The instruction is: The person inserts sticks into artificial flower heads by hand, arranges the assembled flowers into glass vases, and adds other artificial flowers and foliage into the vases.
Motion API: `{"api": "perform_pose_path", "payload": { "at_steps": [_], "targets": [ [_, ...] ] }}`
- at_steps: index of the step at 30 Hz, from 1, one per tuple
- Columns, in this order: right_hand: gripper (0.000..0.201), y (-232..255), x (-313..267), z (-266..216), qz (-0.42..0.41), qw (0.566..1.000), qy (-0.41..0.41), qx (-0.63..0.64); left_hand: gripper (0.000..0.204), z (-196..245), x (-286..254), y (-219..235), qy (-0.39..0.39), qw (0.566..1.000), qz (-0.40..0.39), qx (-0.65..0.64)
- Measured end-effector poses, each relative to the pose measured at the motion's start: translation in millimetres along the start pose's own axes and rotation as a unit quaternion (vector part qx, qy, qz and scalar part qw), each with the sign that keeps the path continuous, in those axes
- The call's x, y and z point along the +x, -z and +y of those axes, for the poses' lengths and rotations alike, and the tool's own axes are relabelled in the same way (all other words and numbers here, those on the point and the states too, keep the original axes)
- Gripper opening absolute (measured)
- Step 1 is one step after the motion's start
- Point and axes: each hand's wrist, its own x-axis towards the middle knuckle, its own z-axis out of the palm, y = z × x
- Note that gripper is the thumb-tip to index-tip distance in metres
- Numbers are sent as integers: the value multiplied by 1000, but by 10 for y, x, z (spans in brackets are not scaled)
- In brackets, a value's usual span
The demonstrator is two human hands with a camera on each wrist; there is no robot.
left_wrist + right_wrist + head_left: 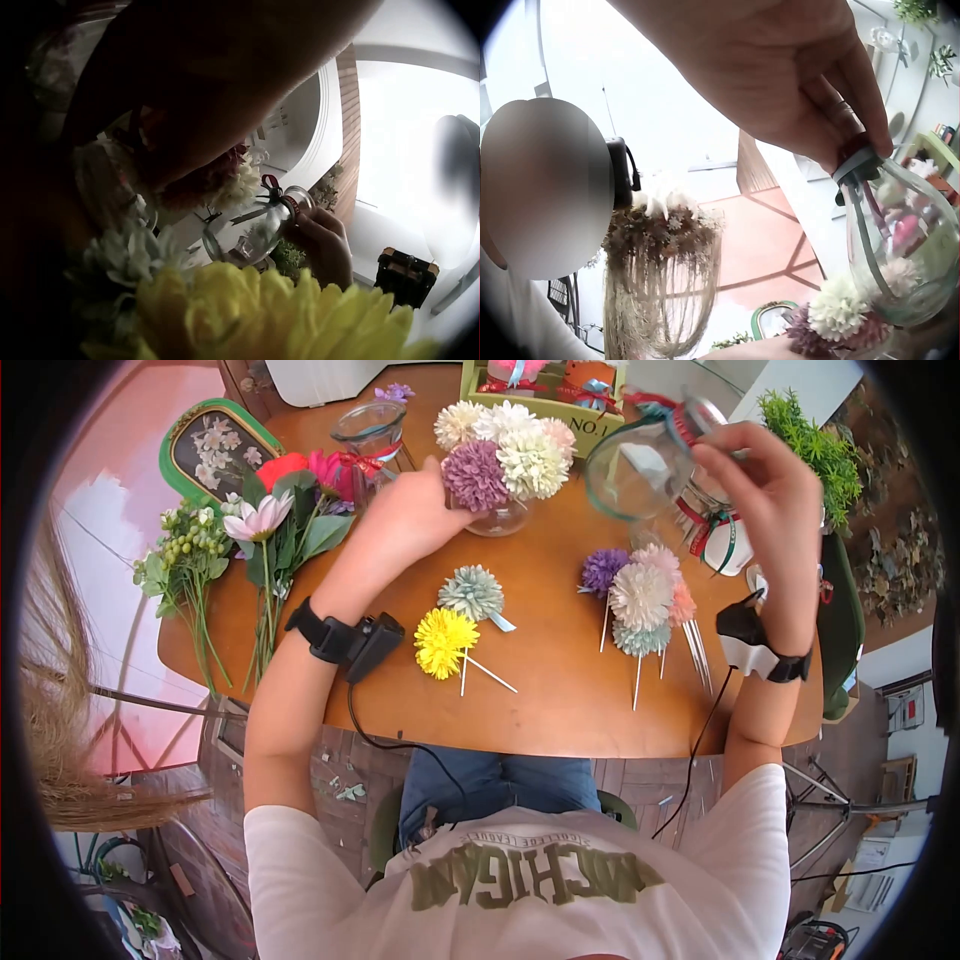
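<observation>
My right hand (765, 485) grips a round glass vase (632, 468) by its neck, which has a red and green ribbon tied round it. The vase is held tilted above the table, and in the right wrist view its clear bowl (919, 300) shows nothing inside. My left hand (415, 510) holds a second glass vase (500, 520) at its neck, its fingertips hidden behind the blooms. That vase stands on the table with purple, cream, white and pale pink pom-pom flowers (533, 463) in it.
Yellow (446, 643) and blue-grey (470, 592) stemmed flowers lie at the front. More pom-pom flowers (642, 595) lie to the right. Lilies and greenery (260, 520), a framed picture (215, 455) and another glass vase (368, 425) are at left. A green crate (545, 408) stands behind.
</observation>
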Motion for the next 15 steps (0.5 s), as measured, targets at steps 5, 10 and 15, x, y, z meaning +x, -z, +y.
{"api": "perform_pose_path", "payload": {
  "at_steps": [5,10,15],
  "targets": [
    [14,200,-279,-530,42,995,26,88,57,418,-252,598,34,977,-121,174],
    [18,88,-422,-784,-146,981,126,-12,63,513,-351,632,-49,958,-254,120],
    [23,-88,-478,-774,-194,969,149,-19,58,371,-320,416,-133,942,-300,72]
  ]
}}
